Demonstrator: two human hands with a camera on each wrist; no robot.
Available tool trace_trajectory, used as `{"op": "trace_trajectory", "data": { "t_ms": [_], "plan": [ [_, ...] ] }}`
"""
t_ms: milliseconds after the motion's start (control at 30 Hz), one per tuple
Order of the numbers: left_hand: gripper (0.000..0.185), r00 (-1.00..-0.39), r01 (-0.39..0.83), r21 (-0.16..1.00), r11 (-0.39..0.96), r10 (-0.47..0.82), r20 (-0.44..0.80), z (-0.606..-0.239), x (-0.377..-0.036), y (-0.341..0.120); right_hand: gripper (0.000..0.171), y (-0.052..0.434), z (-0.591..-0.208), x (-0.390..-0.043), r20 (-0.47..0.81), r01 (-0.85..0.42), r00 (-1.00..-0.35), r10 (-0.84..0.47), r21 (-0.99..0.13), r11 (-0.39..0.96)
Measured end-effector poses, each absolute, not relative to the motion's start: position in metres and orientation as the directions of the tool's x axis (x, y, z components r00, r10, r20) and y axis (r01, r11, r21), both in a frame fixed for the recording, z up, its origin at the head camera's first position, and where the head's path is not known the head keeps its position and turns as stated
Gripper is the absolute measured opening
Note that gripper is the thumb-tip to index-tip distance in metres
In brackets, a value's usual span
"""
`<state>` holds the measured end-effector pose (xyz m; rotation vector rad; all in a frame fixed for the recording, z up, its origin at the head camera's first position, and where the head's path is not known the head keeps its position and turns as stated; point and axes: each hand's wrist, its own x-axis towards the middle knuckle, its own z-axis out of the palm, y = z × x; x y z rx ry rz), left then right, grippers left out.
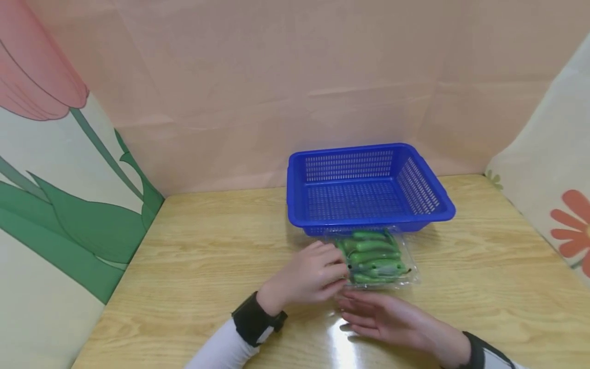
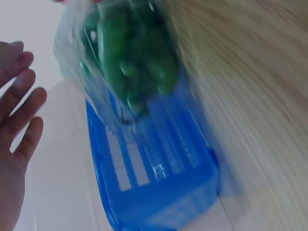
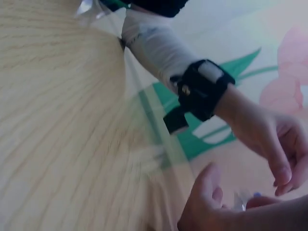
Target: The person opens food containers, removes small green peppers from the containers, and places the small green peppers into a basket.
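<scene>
- Currently, left hand (image 1: 310,277) pinches the pepper pack (image 1: 375,257) at its 9 o'clock edge; pack lies on the table (image 1: 207,246), touching the blue basket (image 1: 369,187) at 12 o'clock.
- Right hand (image 1: 387,318) lies flat, fingers apart, at 6 o'clock.
- Judged step: gripping; next calls for a firm lift over the rim.

Basket (image 1: 369,187) at the far side of the table (image 1: 207,246), right of centre, against the back wall. Pack (image 1: 375,259) just before it, touching its near rim. Left hand (image 1: 309,279) at the pack's left edge, right hand (image 1: 392,320) before the pack, nearer the table's front edge.
</scene>
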<state>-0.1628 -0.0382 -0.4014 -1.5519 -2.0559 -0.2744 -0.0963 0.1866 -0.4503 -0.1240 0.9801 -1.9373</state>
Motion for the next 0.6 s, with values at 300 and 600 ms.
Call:
{"op": "trace_trajectory", "data": {
  "t_ms": [300,600],
  "plan": [
    [0.016,-0.235,0.926,-0.16,0.341,0.854,0.464,-0.393,-0.153,-0.001,0.041,0.228,-0.455,-0.102,-0.192,0.698,-0.486,-0.853,-0.673,-0.247],
    [0.026,-0.321,0.902,-0.177,0.393,0.886,0.335,-0.387,-0.142,0.027,0.042,0.262,-0.457,-0.114,-0.264,0.555,-0.479,-0.837,-0.83,-0.057]
  ]
}}
